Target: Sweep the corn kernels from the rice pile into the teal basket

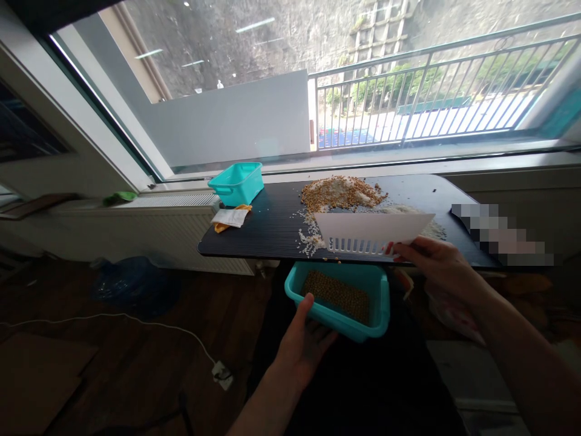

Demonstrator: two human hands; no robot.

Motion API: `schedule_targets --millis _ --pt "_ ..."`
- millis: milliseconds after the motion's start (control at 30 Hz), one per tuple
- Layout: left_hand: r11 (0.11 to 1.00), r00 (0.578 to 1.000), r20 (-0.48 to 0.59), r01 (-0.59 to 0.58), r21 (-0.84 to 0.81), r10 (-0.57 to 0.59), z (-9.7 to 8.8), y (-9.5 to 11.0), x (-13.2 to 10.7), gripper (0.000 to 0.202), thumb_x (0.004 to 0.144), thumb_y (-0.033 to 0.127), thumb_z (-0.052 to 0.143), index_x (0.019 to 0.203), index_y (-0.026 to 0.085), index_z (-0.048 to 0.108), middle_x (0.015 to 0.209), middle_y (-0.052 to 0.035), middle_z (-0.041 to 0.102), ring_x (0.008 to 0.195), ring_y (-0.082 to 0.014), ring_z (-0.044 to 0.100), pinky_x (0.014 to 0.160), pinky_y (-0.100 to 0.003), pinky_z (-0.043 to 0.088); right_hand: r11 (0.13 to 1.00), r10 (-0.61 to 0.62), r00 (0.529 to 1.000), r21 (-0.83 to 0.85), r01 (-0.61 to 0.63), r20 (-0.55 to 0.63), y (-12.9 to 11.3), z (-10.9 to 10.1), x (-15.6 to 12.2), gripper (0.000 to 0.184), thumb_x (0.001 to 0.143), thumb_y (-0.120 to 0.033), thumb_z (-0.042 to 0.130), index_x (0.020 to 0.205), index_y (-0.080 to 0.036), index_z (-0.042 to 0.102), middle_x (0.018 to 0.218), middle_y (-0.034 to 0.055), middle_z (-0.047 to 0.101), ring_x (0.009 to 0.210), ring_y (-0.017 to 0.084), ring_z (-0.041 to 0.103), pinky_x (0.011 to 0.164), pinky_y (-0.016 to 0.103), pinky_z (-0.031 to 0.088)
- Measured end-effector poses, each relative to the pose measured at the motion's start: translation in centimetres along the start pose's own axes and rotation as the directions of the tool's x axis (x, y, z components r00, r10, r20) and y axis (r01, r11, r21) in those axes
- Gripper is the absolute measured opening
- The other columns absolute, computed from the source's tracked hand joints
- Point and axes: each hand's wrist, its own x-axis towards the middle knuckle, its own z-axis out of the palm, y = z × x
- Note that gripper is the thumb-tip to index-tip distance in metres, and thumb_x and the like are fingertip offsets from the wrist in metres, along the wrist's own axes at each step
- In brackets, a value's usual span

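My left hand (302, 345) grips a teal plastic basket (384, 306) at its near left side, thumb over the rim and fingers beneath. Inside lies a layer of brownish-yellow beans (338, 295). The basket is just below the front edge of the dark tabletop (272, 233). In my right hand (436, 260) is a thin white card (372, 225) with a row of slots along its lower edge, pinched at its right end. It stands tilted at the table edge. Behind it is a heap of orange-yellow beans mixed with white grains (338, 192); loose white grains (311, 242) lie left of the card.
A second teal basket (238, 184) stands at the table's far left, behind a paper packet and yellow cloth (231, 218). A window borders the back. Below left are a radiator (172, 227), a white cable with a power strip (222, 374) and a blue plastic bag (136, 281).
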Motion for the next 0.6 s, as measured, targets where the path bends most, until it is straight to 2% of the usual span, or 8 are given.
schedule_targets --millis 100,267,333,500,600 --pt "1.0 1.0 -0.01 0.002 0.002 -0.002 0.1 0.0 -0.1 0.051 0.088 0.047 0.059 0.127 0.014 0.054 0.12 -0.0138 0.063 0.098 -0.0231 0.065 0.087 -0.035 0.051 0.997 0.053 0.998 0.049 -0.055 0.035 0.6 -0.2 0.0 0.04 0.06 -0.056 0.074 0.078 -0.02 0.074 0.077 0.0047 0.073 0.067 0.018 0.064 0.068 0.031 0.055" --pt "1.0 1.0 -0.008 -0.006 0.01 0.006 0.1 0.2 -0.1 0.05 0.089 0.046 0.057 0.127 0.014 0.054 0.122 -0.0138 0.063 0.099 -0.0233 0.064 0.087 -0.035 0.051 0.98 0.172 0.981 0.089 -0.18 0.087 1.3 -0.5 -0.4 0.041 0.058 -0.052 0.078 0.085 -0.021 0.075 0.071 0.0042 0.071 0.061 0.018 0.062 0.055 0.029 0.054" --pt "1.0 1.0 -0.007 -0.008 0.011 0.008 0.1 0.1 -0.1 0.051 0.089 0.047 0.057 0.128 0.014 0.053 0.122 -0.0144 0.063 0.101 -0.0241 0.064 0.087 -0.035 0.051 0.982 0.152 0.986 0.101 -0.159 0.072 1.0 -0.5 -0.5 0.04 0.059 -0.052 0.078 0.085 -0.021 0.075 0.072 0.0043 0.072 0.06 0.017 0.061 0.054 0.028 0.053" --pt "1.0 1.0 -0.009 -0.005 0.002 0.005 0.0 0.1 -0.1 0.053 0.088 0.048 0.057 0.128 0.013 0.053 0.123 -0.0148 0.063 0.103 -0.025 0.064 0.087 -0.035 0.051 0.991 0.017 0.996 0.13 -0.005 -0.09 -0.4 1.0 -0.2 0.033 0.066 -0.05 0.073 0.075 -0.019 0.072 0.076 0.0044 0.072 0.066 0.015 0.063 0.067 0.028 0.055" --pt "1.0 1.0 -0.003 -0.007 -0.002 0.007 -0.2 0.1 0.0 0.052 0.088 0.047 0.058 0.128 0.013 0.054 0.122 -0.0143 0.063 0.104 -0.0251 0.064 0.088 -0.035 0.051 0.997 -0.028 0.99 0.062 0.037 -0.141 -0.5 2.2 0.0 0.029 0.07 -0.048 0.069 0.074 -0.019 0.072 0.074 0.0042 0.072 0.066 0.015 0.062 0.066 0.028 0.053"
